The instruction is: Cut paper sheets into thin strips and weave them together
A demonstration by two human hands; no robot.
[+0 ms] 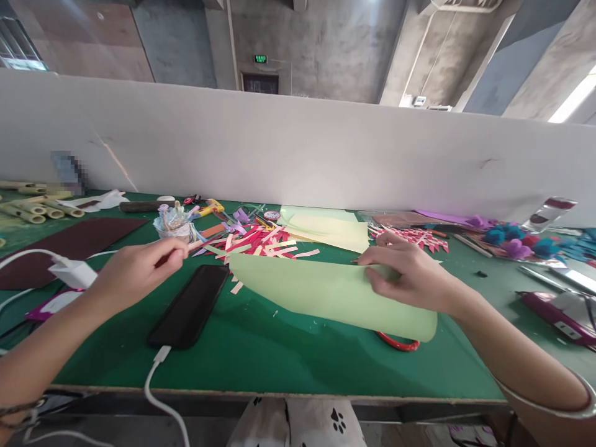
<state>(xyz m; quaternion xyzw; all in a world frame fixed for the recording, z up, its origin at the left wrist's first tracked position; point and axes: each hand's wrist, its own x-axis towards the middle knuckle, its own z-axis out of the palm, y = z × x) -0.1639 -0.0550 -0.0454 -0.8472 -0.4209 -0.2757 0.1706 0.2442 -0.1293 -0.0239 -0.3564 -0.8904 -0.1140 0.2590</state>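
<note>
My right hand (pixel 403 273) grips a sheet of light green paper (pixel 298 288) near its upper right part. The sheet hangs over the table with a curved lower edge. A small dark tip pokes out by the right fingertips; its kind does not show. To the left, my left hand (pixel 144 267) is closed, thumb against fingers, beside a heap of red and pink paper strips (pixel 261 239). What it pinches, if anything, blends with the pale strips behind. Red scissor handles (pixel 400 343) show partly from under the green sheet.
A black phone (pixel 190 307) on a white cable lies on the green table (pixel 279 372). Pale green and yellow sheets (pixel 326 226) lie at the back. Left are a wrapped bundle (pixel 174 222), bamboo pieces (pixel 41 208) and a white plug (pixel 72 273); right, blue and purple fuzzy pieces (pixel 516 239).
</note>
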